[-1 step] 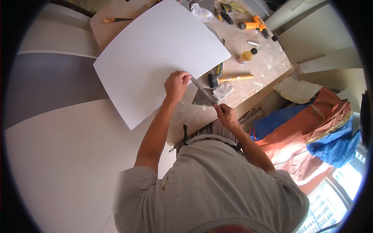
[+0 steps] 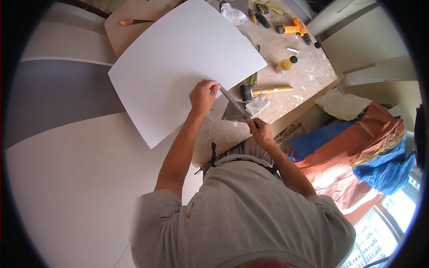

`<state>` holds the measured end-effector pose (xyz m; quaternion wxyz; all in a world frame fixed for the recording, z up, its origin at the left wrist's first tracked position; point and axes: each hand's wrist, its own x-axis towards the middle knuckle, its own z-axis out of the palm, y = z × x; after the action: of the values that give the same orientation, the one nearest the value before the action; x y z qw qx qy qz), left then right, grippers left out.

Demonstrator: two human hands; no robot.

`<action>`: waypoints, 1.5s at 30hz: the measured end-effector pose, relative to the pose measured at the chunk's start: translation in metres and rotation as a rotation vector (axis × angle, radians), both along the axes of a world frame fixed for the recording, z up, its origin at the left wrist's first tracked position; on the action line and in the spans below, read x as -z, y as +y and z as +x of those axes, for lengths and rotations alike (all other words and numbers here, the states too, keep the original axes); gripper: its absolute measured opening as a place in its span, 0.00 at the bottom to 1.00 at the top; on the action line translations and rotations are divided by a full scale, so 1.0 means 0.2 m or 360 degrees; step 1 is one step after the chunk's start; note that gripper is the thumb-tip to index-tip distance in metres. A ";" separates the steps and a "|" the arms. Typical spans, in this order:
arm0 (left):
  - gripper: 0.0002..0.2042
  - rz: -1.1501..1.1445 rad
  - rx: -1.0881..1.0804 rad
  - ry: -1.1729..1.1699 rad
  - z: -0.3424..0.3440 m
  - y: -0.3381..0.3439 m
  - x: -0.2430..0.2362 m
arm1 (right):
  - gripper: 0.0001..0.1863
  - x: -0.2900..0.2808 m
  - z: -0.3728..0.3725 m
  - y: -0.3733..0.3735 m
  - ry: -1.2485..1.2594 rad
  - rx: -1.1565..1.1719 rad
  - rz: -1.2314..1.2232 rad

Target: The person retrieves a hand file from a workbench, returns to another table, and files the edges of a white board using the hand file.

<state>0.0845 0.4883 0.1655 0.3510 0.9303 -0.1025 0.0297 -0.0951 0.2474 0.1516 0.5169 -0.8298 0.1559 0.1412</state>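
My left hand [image 2: 204,98] is closed, thumb and fingers pinching the upper end of a narrow grey strip [image 2: 233,100]. The strip slants down to my right hand [image 2: 260,132], whose fingers are closed on its lower end. Part of a large white panel [image 2: 183,62] lies under and beside my left hand on the workbench [image 2: 308,80]. Beneath the strip shows a dark, roughly triangular flat piece [image 2: 232,114]; whether it touches the strip I cannot tell. A crumpled grey rag [image 2: 258,106] lies beside it, close to a mallet [image 2: 271,90] with a black head and wooden handle.
Farther back are a bottle [image 2: 284,65] of yellow liquid, a yellow-and-black cutter [image 2: 254,80] and an orange cordless drill [image 2: 295,29]. A paintbrush [image 2: 134,21] lies behind the panel. Orange and blue tarps [image 2: 348,143] are heaped at the right. Large pale boards [image 2: 76,178] fill the left.
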 end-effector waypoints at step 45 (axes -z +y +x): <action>0.12 0.0146 -0.0068 0.0291 0.06 -0.07 -0.02 | 0.26 -0.01 0.08 -0.11 0.0129 -0.0022 0.0041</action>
<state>0.0957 0.4747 0.1692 0.3151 0.9462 -0.0514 -0.0524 -0.0789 0.2248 0.1543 0.5199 -0.8178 0.1689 0.1802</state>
